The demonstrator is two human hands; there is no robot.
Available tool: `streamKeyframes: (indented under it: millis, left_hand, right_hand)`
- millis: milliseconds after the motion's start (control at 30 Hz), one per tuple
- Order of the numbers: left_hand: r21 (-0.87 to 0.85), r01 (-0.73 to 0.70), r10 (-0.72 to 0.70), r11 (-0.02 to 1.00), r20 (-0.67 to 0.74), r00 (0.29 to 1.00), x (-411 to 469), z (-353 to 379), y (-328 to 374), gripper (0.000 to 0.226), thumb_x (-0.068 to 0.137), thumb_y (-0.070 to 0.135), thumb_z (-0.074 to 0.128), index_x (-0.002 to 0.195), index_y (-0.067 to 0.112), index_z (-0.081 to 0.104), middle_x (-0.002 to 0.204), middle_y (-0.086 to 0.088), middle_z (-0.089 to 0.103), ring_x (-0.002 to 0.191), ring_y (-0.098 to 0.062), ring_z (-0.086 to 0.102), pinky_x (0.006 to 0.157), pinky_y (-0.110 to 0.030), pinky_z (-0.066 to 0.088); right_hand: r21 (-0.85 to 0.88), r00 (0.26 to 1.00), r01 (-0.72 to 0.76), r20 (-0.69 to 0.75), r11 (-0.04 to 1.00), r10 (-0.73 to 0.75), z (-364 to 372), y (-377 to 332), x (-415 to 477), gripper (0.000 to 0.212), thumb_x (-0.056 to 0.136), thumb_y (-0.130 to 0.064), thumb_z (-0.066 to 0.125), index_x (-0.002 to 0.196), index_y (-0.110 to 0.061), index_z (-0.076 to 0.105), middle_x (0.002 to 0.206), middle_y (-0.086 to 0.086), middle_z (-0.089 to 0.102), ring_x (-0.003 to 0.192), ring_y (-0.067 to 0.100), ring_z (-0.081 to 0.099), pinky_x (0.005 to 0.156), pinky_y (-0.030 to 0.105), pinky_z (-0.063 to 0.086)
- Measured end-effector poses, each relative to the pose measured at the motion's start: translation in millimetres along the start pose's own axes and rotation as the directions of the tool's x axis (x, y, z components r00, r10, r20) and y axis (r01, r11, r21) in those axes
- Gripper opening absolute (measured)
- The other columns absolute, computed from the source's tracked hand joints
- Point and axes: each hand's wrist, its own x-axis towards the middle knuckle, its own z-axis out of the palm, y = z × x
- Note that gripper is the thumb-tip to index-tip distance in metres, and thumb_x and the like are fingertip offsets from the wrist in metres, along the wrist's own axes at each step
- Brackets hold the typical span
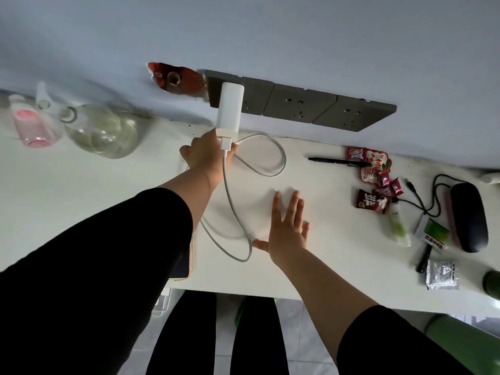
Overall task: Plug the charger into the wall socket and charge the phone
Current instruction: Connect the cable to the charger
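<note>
A white charger block [229, 109] sticks out of the leftmost of three grey wall sockets [297, 104] above the desk. My left hand [207, 152] reaches up to the charger's lower end, fingers around the cable plug there. The white cable [235, 212] loops over the white desk [324, 253] and runs back under my left forearm. The phone [184, 262] lies at the desk's front edge, mostly hidden by my left sleeve. My right hand [288, 230] lies flat on the desk, fingers spread, beside the cable loop and holding nothing.
A clear glass bottle [100, 131] and a pink-capped bottle [32, 123] lie at the left. At the right are a black pen [338, 161], red snack packets [374, 180], a black case [469, 216] with a black cord, a foil sachet [441, 274] and a small tube. A broken hole [176, 79] shows in the wall.
</note>
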Motion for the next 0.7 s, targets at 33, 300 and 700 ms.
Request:
streamKeyframes:
  millis: [33, 300, 700]
  left_hand:
    - [-0.061, -0.011, 0.010, 0.998, -0.015, 1.000, -3, -3, 0, 0.024, 0.085, 0.039, 0.058, 0.096, 0.019, 0.066, 0.095, 0.001, 0.072, 0.096, -0.025, 0.058, 0.077, -0.035, 0.024]
    - [-0.267, -0.207, 0.180, 0.941, -0.123, 0.976, -57, -57, -16, 0.026, 0.085, 0.022, 0.060, 0.111, 0.024, 0.060, 0.076, 0.007, 0.059, 0.072, -0.017, 0.052, 0.084, -0.034, 0.043]
    - [-0.194, -0.242, 0.204, 0.951, -0.199, 0.959, -137, -138, -86, 0.033, 0.091, 0.015, 0.061, 0.123, 0.018, 0.065, 0.108, 0.000, 0.075, 0.106, -0.013, 0.066, 0.085, -0.005, 0.037]
  right_hand:
    - [0.004, 1.000, -0.001, 0.003, 1.000, 0.001, 0, 0, 0, 0.122, 0.075, -0.060, 0.064, 0.140, -0.026, -0.034, 0.149, 0.014, -0.039, 0.143, 0.030, -0.026, 0.117, 0.050, 0.013]
    - [0.027, 0.999, 0.000, 0.041, 1.000, -0.001, -11, -2, -7, 0.122, 0.075, -0.058, 0.066, 0.142, -0.026, -0.031, 0.150, 0.013, -0.038, 0.143, 0.029, -0.024, 0.117, 0.050, 0.012]
    - [0.067, 0.973, 0.231, -0.001, 0.971, -0.231, -20, 23, -49, 0.079, 0.095, -0.032, 0.049, 0.151, -0.020, -0.006, 0.160, -0.001, -0.013, 0.148, 0.016, -0.002, 0.120, 0.042, 0.012]
